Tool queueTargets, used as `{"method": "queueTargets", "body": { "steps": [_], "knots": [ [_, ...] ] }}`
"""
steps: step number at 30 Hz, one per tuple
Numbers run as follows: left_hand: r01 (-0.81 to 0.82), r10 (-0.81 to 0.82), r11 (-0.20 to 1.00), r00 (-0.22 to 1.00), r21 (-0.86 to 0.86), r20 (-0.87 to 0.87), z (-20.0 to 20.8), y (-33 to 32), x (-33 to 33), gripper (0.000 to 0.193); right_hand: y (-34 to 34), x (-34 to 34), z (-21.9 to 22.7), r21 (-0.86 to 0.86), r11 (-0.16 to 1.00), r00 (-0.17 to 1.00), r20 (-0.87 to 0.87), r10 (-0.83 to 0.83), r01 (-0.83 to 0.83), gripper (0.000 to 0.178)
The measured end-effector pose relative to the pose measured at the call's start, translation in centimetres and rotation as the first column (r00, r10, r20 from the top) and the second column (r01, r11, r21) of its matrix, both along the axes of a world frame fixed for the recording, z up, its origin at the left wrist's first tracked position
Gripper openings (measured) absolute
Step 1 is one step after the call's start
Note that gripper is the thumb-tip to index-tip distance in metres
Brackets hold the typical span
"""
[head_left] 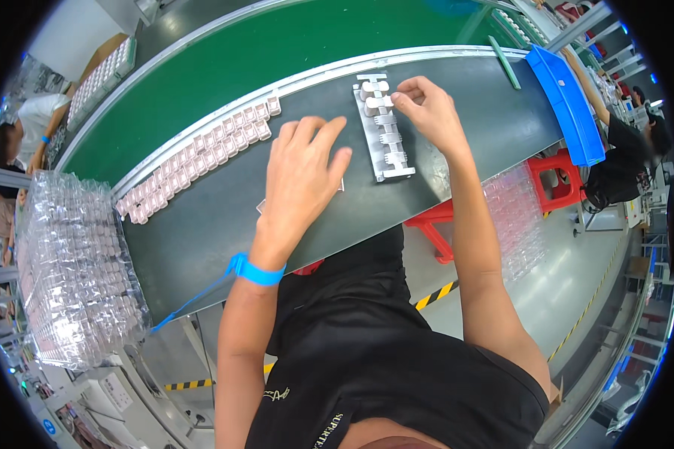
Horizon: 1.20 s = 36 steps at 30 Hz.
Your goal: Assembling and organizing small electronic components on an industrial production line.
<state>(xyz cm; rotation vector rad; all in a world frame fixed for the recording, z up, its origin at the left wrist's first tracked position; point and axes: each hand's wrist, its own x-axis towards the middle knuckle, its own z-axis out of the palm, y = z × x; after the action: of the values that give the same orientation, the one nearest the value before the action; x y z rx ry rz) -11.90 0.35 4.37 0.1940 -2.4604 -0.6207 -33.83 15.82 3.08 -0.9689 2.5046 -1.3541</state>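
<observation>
A pale metal fixture (372, 142) stands on the dark work surface, with a row of slotted holders along it. Two white plastic parts (374, 105) sit in its far end. My right hand (430, 116) is beside that end, thumb and forefinger curled together at the tip of a white part; whatever lies between them is too small to tell. My left hand (303, 168), a blue strap (260, 271) at its wrist, is left of the fixture, fingers apart and nothing seen in it. Small pale pieces stick out from behind this hand, mostly hidden.
Rows of small pale pink plastic housings (202, 153) line the far left of the work surface (202, 239). Beyond runs a green conveyor belt (225, 60). Stacked clear trays (82, 269) stand left. A blue bin (565, 105) and green strip (504, 62) lie right, red stools (558, 179) below.
</observation>
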Motion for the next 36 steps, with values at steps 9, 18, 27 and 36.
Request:
{"method": "queueTargets", "body": {
  "steps": [9, 18, 27, 36],
  "knots": [
    [0.031, -0.055, 0.962, 0.995, 0.271, 0.08, -3.7, -0.2, -10.1, 0.029, -0.6, -2.9, -4.5, -0.303, 0.93, 0.853, 0.409, 0.323, -0.206, 0.03],
    [0.033, -0.057, 0.944, 0.996, 0.327, 0.063, -3.6, -0.7, -10.7, 0.022, 1.6, -0.5, -1.6, -0.503, 0.864, 0.923, 0.336, 0.189, 0.007, 0.029],
    [-0.066, 0.056, 0.852, 0.998, 0.519, 0.035, 1.4, -3.5, 2.7, 0.028, -0.2, 7.6, 0.0, 0.158, 0.93, 0.756, -0.546, 0.361, -0.33, 0.016],
    [-0.356, 0.207, 0.726, 0.929, 0.589, 0.306, -3.8, -5.9, 13.7, 0.028, -2.1, 8.5, 0.1, 0.342, 0.91, 0.764, -0.512, 0.391, -0.236, 0.01]
  ]
}}
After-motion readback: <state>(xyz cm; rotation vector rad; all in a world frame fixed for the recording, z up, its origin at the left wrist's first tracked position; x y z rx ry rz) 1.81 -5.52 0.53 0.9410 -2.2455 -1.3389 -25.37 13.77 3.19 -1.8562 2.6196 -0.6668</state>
